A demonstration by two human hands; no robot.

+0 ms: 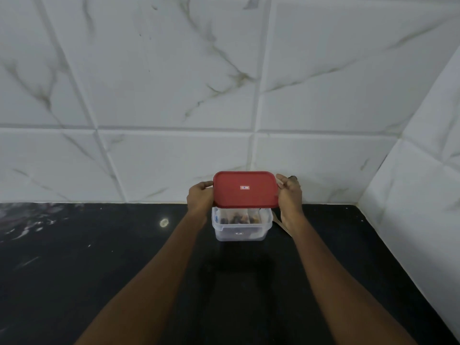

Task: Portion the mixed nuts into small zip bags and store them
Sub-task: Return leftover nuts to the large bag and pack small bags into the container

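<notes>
Lid (245,189) is held over the box (241,227), which stands on the bench (99,257) with the bagged nuts (236,217) inside. Lower it square, match its corners to the rim, then press down each edge. Your left hand (200,197) and right hand (290,195) each grip a short edge, forearms reaching straight forward.

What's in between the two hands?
The red lid lies between them: the left hand and the right hand each hold one short end of it, over the clear box. The head view shows this.
</notes>
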